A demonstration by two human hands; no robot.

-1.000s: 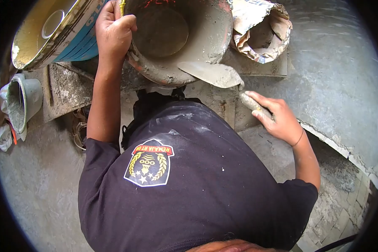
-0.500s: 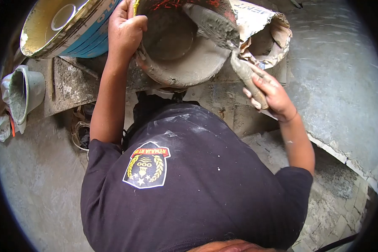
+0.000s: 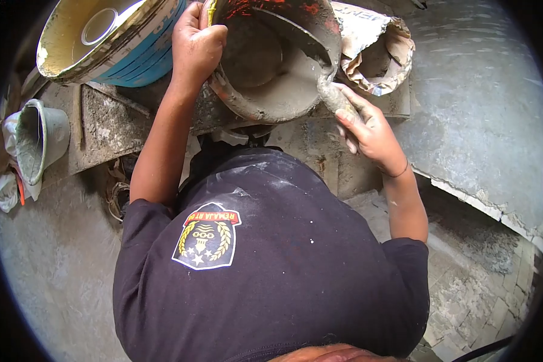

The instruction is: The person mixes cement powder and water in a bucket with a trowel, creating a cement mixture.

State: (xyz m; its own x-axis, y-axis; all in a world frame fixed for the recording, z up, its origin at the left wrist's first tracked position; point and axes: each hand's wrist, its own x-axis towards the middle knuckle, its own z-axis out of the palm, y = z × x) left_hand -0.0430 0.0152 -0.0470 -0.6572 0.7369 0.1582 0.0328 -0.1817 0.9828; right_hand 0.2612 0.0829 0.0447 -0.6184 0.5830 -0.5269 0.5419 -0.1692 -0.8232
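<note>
My left hand (image 3: 200,51) is closed on the near-left rim of a mortar-smeared bucket (image 3: 268,113), beside a yellow strip at its edge. The bucket leans with its mouth facing me, and grey mortar coats its inner wall. A trowel (image 3: 330,95) is in my right hand (image 3: 368,130), fingers wrapped round its crusted handle at the bucket's right rim. Its blade reaches into the bucket and shows nearly edge-on.
A larger blue and white bucket (image 3: 140,63) stands at the left. An opened cement bag (image 3: 398,75) sits right of the mortar bucket. Farther left is a small grey bucket (image 3: 55,130). A grey slab (image 3: 476,120) with a broken edge spans the right side.
My right hand has moved left and the trowel blade has gone deeper into the bucket, turning from flat to edge-on. My left hand and the bucket's left rim have shifted slightly right.
</note>
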